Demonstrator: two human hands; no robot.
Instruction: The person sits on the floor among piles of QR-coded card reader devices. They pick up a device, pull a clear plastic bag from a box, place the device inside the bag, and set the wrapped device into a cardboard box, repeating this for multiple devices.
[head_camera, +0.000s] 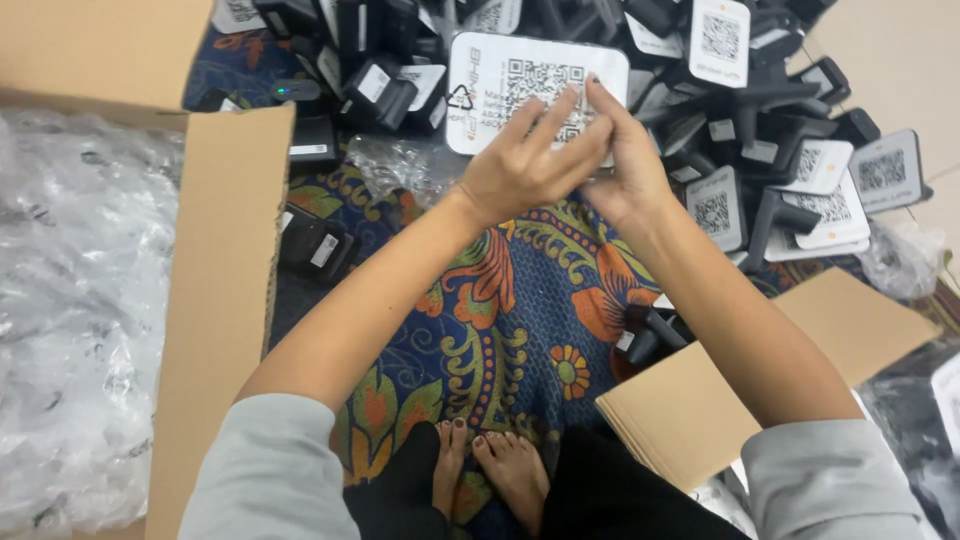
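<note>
A flat white rectangular device (500, 85) with rounded corners and a black square code printed on its face was held tilted above the patterned floor cloth (520, 300).

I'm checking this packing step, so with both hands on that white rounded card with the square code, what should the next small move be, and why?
Probably lift the white rounded card clear of the pile of black stands. The left hand and right hand both pinch its lower edge, while its upper part lies over the heap. I cannot tell whether anything is attached beneath it.
</note>
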